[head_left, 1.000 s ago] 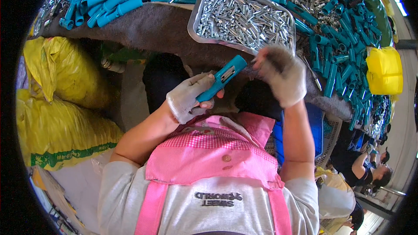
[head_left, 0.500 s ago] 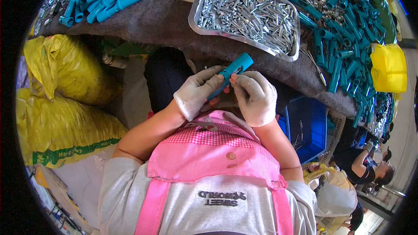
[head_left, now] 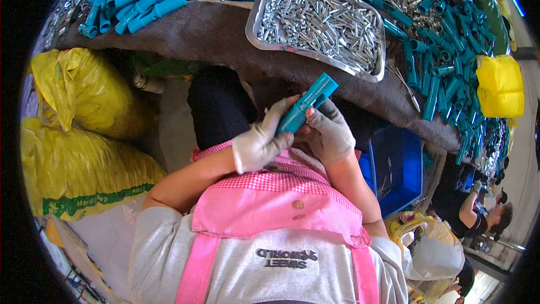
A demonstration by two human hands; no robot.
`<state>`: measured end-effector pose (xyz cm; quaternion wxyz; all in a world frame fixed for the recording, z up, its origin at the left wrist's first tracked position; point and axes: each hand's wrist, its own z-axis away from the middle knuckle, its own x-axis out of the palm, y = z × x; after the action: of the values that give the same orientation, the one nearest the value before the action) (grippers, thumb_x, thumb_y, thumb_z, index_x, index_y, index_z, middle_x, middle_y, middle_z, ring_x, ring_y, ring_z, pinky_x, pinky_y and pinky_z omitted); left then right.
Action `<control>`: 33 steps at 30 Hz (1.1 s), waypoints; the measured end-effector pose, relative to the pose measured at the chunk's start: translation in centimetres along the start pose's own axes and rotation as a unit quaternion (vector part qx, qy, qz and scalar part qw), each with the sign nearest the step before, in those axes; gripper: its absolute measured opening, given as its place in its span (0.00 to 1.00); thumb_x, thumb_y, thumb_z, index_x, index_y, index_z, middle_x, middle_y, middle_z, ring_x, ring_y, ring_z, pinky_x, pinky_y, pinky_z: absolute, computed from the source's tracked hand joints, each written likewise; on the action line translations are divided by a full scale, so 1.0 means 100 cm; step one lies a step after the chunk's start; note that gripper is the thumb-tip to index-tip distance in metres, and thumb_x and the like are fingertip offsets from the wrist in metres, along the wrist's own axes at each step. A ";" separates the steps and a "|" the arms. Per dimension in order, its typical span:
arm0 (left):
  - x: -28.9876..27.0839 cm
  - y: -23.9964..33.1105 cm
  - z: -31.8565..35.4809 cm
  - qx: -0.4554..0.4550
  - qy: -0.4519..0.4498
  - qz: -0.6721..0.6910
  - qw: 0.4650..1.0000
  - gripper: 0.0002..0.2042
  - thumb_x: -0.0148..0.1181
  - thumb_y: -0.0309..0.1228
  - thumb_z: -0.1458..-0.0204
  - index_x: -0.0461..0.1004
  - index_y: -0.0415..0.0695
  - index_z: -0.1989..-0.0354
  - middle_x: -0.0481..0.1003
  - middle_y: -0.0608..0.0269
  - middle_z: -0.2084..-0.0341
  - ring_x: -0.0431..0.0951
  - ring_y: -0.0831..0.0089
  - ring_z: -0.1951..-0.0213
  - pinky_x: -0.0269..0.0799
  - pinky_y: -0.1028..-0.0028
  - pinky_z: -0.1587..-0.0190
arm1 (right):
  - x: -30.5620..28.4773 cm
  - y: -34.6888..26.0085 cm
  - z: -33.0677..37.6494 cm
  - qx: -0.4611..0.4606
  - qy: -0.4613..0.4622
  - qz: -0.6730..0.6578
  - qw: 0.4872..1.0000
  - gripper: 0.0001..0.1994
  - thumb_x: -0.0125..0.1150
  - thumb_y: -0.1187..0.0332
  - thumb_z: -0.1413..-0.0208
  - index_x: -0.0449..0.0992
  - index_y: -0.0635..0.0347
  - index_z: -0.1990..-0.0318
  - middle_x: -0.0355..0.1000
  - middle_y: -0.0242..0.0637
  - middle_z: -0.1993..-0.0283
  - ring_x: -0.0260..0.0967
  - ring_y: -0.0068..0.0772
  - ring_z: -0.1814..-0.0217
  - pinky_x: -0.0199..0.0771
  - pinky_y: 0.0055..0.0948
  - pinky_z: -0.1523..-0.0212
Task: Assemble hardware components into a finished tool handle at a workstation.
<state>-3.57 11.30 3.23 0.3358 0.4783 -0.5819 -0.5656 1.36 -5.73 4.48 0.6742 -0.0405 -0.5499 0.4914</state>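
A teal tube with an opening cut in its side is held above my lap, tilted with its far end up to the right. My left hand, in a pale work glove, is closed round its lower left side. From the right, my gloved right hand grips the tube too, its bare thumb tip against the side near the opening. The other fingers of that hand are partly hidden behind the tube. Beyond them, a metal tray full of small silver pins sits on the bench.
Teal tubes lie piled at the back left, with more at the right. A yellow container stands at the far right. Below the bench edge is a blue crate. Yellow sacks fill the left. A co-worker is at far right.
The tube has moved slightly right and turned, showing more of its side. My left hand has shifted lower along it. My right fingers have gone from pinching near the opening to gripping the tube's right side.
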 end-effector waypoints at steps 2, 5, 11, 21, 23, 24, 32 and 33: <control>0.003 -0.016 0.013 0.017 -0.016 -0.089 0.996 0.36 0.52 0.31 0.45 0.35 0.42 0.34 0.62 0.49 0.47 0.68 0.57 0.48 0.62 0.69 0.45 | 0.007 -0.001 0.001 -0.053 0.047 0.103 0.992 0.15 0.64 0.72 0.51 0.72 0.61 0.55 0.73 0.31 0.63 0.67 0.20 0.69 0.69 0.20 0.67; -0.010 0.002 0.013 -0.059 0.004 0.029 0.998 0.32 0.53 0.37 0.45 0.44 0.41 0.37 0.65 0.50 0.52 0.69 0.62 0.51 0.63 0.70 0.48 | 0.035 -0.013 0.009 -0.085 0.048 0.298 0.950 0.16 0.66 0.71 0.53 0.71 0.63 0.56 0.72 0.31 0.63 0.67 0.19 0.64 0.69 0.23 0.63; -0.019 0.018 0.005 -0.117 0.227 0.384 0.888 0.15 0.44 0.40 0.40 0.58 0.43 0.51 0.69 0.62 0.74 0.68 0.77 0.77 0.64 0.79 0.74 | 0.065 -0.069 -0.051 -0.330 -0.017 0.681 0.654 0.09 0.56 0.69 0.46 0.76 0.65 0.62 0.72 0.38 0.69 0.71 0.25 0.69 0.71 0.25 0.66; -0.049 0.013 -0.003 -0.202 0.171 0.549 0.793 0.14 0.42 0.45 0.42 0.64 0.47 0.61 0.67 0.62 0.78 0.66 0.75 0.80 0.58 0.78 0.77 | 0.087 -0.084 -0.129 -0.226 0.013 0.893 0.388 0.10 0.55 0.63 0.52 0.77 0.54 0.64 0.71 0.49 0.62 0.69 0.52 0.59 0.69 0.44 0.56; -0.051 0.012 0.000 -0.210 0.176 0.581 0.767 0.15 0.42 0.45 0.42 0.64 0.47 0.59 0.67 0.60 0.77 0.66 0.74 0.80 0.59 0.77 0.77 | 0.091 -0.081 -0.130 -0.240 -0.002 0.883 0.402 0.10 0.55 0.64 0.52 0.76 0.53 0.64 0.70 0.48 0.61 0.69 0.52 0.59 0.69 0.44 0.57; -0.052 0.013 0.000 -0.209 0.175 0.588 0.761 0.15 0.42 0.45 0.42 0.64 0.46 0.58 0.67 0.60 0.77 0.65 0.74 0.80 0.60 0.76 0.77 | 0.088 -0.084 -0.128 -0.241 0.004 0.884 0.400 0.10 0.55 0.64 0.52 0.76 0.53 0.64 0.70 0.48 0.61 0.69 0.52 0.59 0.69 0.44 0.57; -0.057 0.023 -0.014 -0.240 0.193 0.567 0.764 0.15 0.45 0.43 0.42 0.67 0.45 0.58 0.71 0.64 0.72 0.71 0.74 0.75 0.69 0.71 0.74 | 0.071 -0.093 -0.111 -0.393 0.055 0.748 0.531 0.09 0.61 0.68 0.56 0.74 0.62 0.68 0.74 0.43 0.68 0.73 0.37 0.64 0.70 0.30 0.60; -0.056 0.023 -0.015 -0.230 0.190 0.560 0.773 0.15 0.46 0.43 0.42 0.68 0.45 0.58 0.71 0.63 0.72 0.71 0.74 0.74 0.70 0.71 0.74 | 0.070 -0.093 -0.101 -0.344 0.054 0.720 0.600 0.07 0.61 0.70 0.55 0.75 0.63 0.68 0.74 0.40 0.69 0.73 0.25 0.66 0.70 0.24 0.62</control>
<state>-0.75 15.85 6.52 0.7973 0.0738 -0.5232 -0.2919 14.41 -0.62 10.95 0.0664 -0.6788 -0.4338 0.5888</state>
